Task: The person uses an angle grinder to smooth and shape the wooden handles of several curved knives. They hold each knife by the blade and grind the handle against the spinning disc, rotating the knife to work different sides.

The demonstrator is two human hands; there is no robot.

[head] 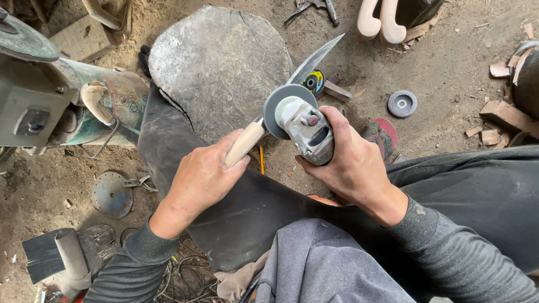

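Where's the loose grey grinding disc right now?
In the head view the grey grinding disc lies flat on the dirt floor at upper right, beyond the right hand holding the angle grinder, left of the wood scraps.

Single head camera, looking steeply down (close range) onto lap and dirt floor (449, 62).

Left hand (202, 179) around knife handle (244, 143), blade (314, 59) pointing away and right over stone (219, 62). Right hand (351, 165) gripping grinder (306, 126), its disc (281, 104) against the knife between handle and blade. Machine (62, 95) far left of stone. Loose disc (402, 103) on ground to the right. Wood scraps (505, 112) at far right. Metal plate (112, 193) on ground left of left hand.
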